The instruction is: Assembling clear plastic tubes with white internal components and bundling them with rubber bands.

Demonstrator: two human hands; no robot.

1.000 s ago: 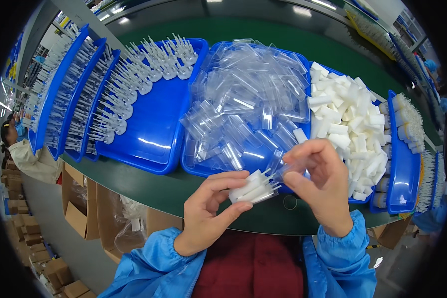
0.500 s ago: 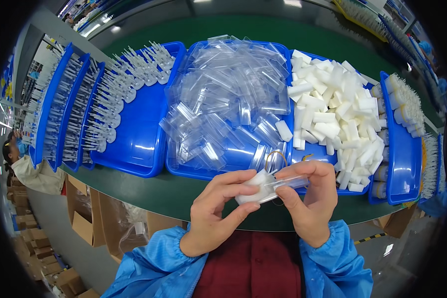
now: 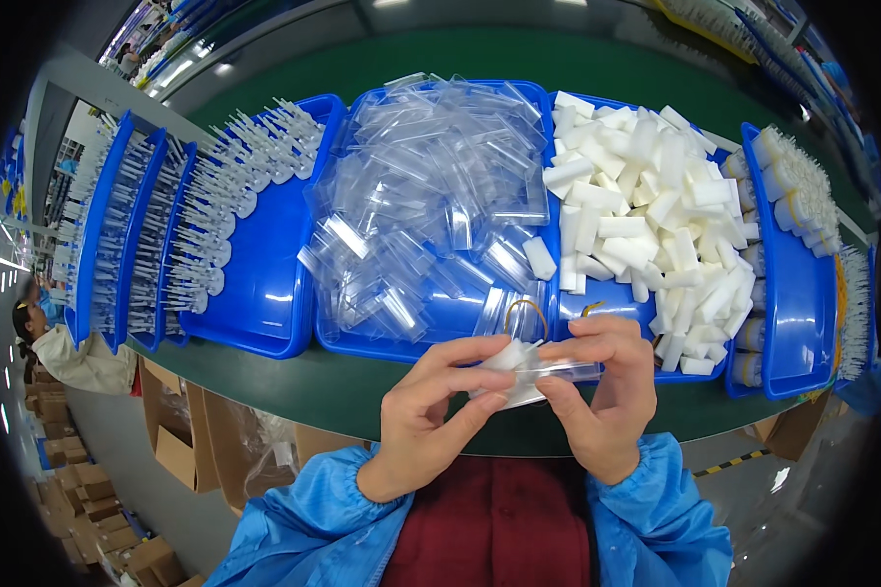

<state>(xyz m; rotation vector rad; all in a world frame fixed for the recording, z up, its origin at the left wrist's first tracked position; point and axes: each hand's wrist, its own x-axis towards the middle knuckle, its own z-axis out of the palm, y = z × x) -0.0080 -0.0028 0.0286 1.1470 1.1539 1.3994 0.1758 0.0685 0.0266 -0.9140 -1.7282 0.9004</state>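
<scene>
Just in front of me, over the bench edge, my left hand (image 3: 423, 403) pinches a white foam block (image 3: 507, 357) between thumb and fingers. A clear plastic sleeve (image 3: 570, 372) is gripped between the thumb and fingers of my right hand (image 3: 609, 403). The two pieces meet between my hands, with the foam at the sleeve's left end; fingers hide how far it reaches inside. Beyond them lies a blue tray (image 3: 335, 335) heaped with clear plastic sleeves (image 3: 440, 166). To its right, another blue tray (image 3: 612, 301) is piled with white foam blocks (image 3: 646, 210).
At left, a blue tray (image 3: 264, 303) holds rows of clear stemmed parts (image 3: 215, 210), beside several tilted trays of similar parts. Upright trays with pale rolled pieces (image 3: 791, 191) stand at right. A thin brown loop (image 3: 527, 305) shows behind my hands. Cardboard boxes (image 3: 176, 455) stand below the bench.
Less of the white foam shows between my hands now, and the sleeve lies flatter across my fingers. Both hands keep their grip. The whole view has shifted slightly.
</scene>
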